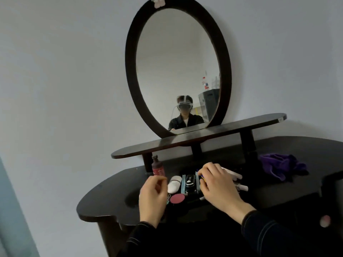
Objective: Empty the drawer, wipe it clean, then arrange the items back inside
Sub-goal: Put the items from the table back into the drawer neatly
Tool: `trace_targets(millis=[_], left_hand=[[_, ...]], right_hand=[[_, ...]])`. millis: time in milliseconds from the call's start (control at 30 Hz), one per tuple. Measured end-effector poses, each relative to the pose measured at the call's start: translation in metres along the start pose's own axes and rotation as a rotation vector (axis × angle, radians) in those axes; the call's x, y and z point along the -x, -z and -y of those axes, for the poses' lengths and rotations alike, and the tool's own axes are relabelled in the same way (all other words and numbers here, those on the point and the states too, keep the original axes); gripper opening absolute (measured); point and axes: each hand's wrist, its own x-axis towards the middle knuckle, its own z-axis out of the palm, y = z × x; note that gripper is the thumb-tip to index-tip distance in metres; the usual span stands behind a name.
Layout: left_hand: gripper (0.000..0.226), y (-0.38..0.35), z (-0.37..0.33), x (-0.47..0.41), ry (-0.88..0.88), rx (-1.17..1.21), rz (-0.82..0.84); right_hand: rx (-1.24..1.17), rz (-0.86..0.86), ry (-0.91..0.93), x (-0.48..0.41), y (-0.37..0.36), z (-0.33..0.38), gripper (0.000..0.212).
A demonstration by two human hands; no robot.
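The left hand (152, 199) hovers over the near left part of the tabletop (111, 197) with its fingers curled and thumb meeting forefinger. A yellowish speck shows at the tips, but I cannot tell whether anything is pinched there. Just beyond it a red bottle (157, 166) stands upright. To its right lie a white oval case (174, 184) and, nearer, a pink round compact (177, 198). A black bottle (189, 183) sits beside them in a grey-blue holder. The right hand (217, 186) comes down over the right side of this cluster, fingers bent, and seems to grip a small blue-and-yellow thing (202, 179) at its fingertips. White tubes (240, 186) poke out from under it on the right. Farther right, well apart from the cluster, a purple cloth (282, 165) lies crumpled on the tabletop. A pink knob (325, 221) shows on the dark front at the near right.

The drawer itself is not in view (the arms and the table's near edge cover where it would be). With this many items out on top, the emptying looks well along or finished. Whether the wipe has been done I cannot tell. The putting back, by my judgement, is mostly or wholly left.
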Motion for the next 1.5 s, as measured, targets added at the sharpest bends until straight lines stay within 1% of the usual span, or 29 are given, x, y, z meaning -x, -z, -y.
trace_targets(millis=[67,100,133,200,267,300,333,367,400,467,500,567,667,733,867,967,1033,1167,1267,1300,1333,1500], left_hand=[[0.015,0.009,0.019,-0.013,0.108,0.005,-0.035],[0.012,0.011,0.025,-0.020,0.157,-0.012,-0.028],[0.015,0.010,0.029,-0.029,0.189,-0.053,-0.010],[0.033,0.004,0.035,-0.046,0.209,-0.181,0.051],[0.059,-0.005,0.039,-0.062,0.240,-0.308,0.127],[0.069,-0.011,0.041,-0.068,0.271,-0.335,0.159],[0.072,-0.016,0.043,-0.073,0.301,-0.333,0.182],[0.067,-0.019,0.045,-0.076,0.317,-0.309,0.199],[0.057,-0.022,0.046,-0.077,0.316,-0.279,0.212],[0.041,-0.026,0.049,-0.077,0.275,-0.226,0.209],[0.036,-0.026,0.050,-0.075,0.247,-0.192,0.183],[0.032,-0.022,0.051,-0.071,0.191,-0.062,0.071],[0.028,-0.005,0.052,-0.064,0.156,0.212,-0.176],[0.025,0.011,0.060,-0.060,0.194,0.359,-0.276],[0.027,0.030,0.089,-0.049,0.344,0.431,-0.320],[0.027,0.035,0.102,-0.050,0.453,0.533,-0.373],[0.027,0.034,0.108,-0.052,0.494,0.550,-0.364],[0.030,0.028,0.121,-0.053,0.606,0.616,-0.346],[0.027,0.025,0.126,-0.053,0.648,0.600,-0.344],[0.026,0.024,0.126,-0.052,0.644,0.589,-0.348],[0.025,0.023,0.126,-0.052,0.642,0.576,-0.353],[0.021,0.022,0.122,-0.050,0.639,0.586,-0.361]], right_hand=[[0.024,-0.004,0.025,-0.001,-0.007,0.002,0.016],[0.028,-0.002,0.026,-0.002,-0.008,0.001,0.015],[0.030,-0.002,0.025,-0.002,-0.009,0.000,0.015],[0.036,-0.001,0.027,0.000,-0.010,-0.001,0.013],[0.035,-0.007,0.029,0.002,-0.007,-0.001,0.009],[0.033,-0.014,0.024,0.003,-0.005,-0.001,0.008],[0.031,-0.021,0.019,0.004,-0.002,0.000,0.007],[0.030,-0.031,0.015,0.005,0.001,0.000,0.006],[0.030,-0.040,0.016,0.005,0.003,0.001,0.006],[0.035,-0.044,0.021,0.006,0.006,0.003,0.005],[0.036,-0.038,0.023,0.006,0.007,0.004,0.005],[0.030,-0.024,0.015,0.006,0.009,0.005,0.007],[-0.001,-0.008,-0.014,0.005,0.011,0.006,0.014],[-0.025,0.012,-0.029,0.005,0.010,0.007,0.016],[-0.041,0.075,-0.063,0.003,0.006,0.005,0.016],[-0.040,0.128,-0.060,-0.008,0.001,0.011,0.014],[-0.061,0.191,-0.080,-0.023,-0.003,0.022,0.012],[-0.263,0.318,-0.142,-0.063,-0.026,0.064,0.014],[-0.324,0.443,-0.162,-0.091,-0.054,0.097,0.011],[-0.318,0.504,-0.181,-0.100,-0.064,0.106,0.014],[-0.295,0.565,-0.197,-0.108,-0.074,0.114,0.022],[-0.007,0.805,-0.217,-0.132,-0.117,0.139,0.074]])
